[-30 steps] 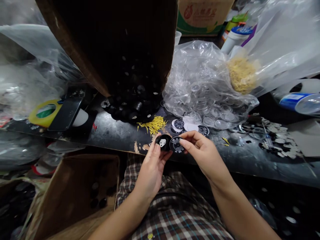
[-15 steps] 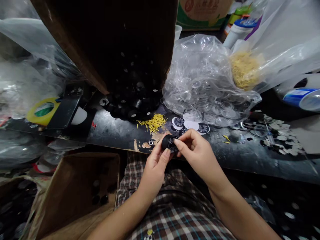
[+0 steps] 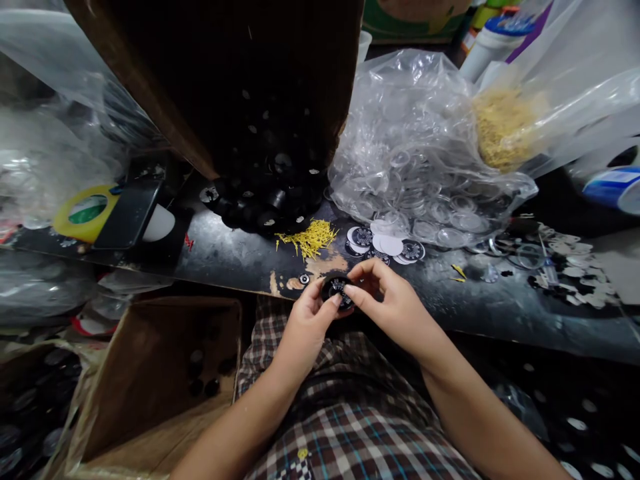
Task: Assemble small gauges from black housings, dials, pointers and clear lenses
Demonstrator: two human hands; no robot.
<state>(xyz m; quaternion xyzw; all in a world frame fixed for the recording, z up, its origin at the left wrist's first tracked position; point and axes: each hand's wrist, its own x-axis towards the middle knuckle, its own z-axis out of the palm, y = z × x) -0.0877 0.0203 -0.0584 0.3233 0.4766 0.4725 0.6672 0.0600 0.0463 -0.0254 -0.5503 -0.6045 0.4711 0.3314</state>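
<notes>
A small round black housing with a printed black dial disc (image 3: 338, 292) in it faces up near the table's front edge. My left hand (image 3: 309, 323) grips its left side, with the thumb on the dial. My right hand (image 3: 383, 297) holds the right side, its thumb pressing the dial's face. Just beyond the hands lie a heap of yellow pointers (image 3: 313, 239) and a group of white and black printed discs (image 3: 387, 244). A small ring-shaped part (image 3: 305, 279) rests on the worn patch to the left.
Black housings (image 3: 270, 207) spill from a large dark box. Clear covers (image 3: 430, 207) fill a plastic bag. A phone (image 3: 127, 215) leans by yellow tape (image 3: 83, 212). White pieces (image 3: 575, 267) lie right. An open carton (image 3: 125, 400) stands below, left.
The dial disc, tilted between the fingers before, now lies flat in the housing. My right thumb has moved slightly left onto it. The camera view has shifted a little.
</notes>
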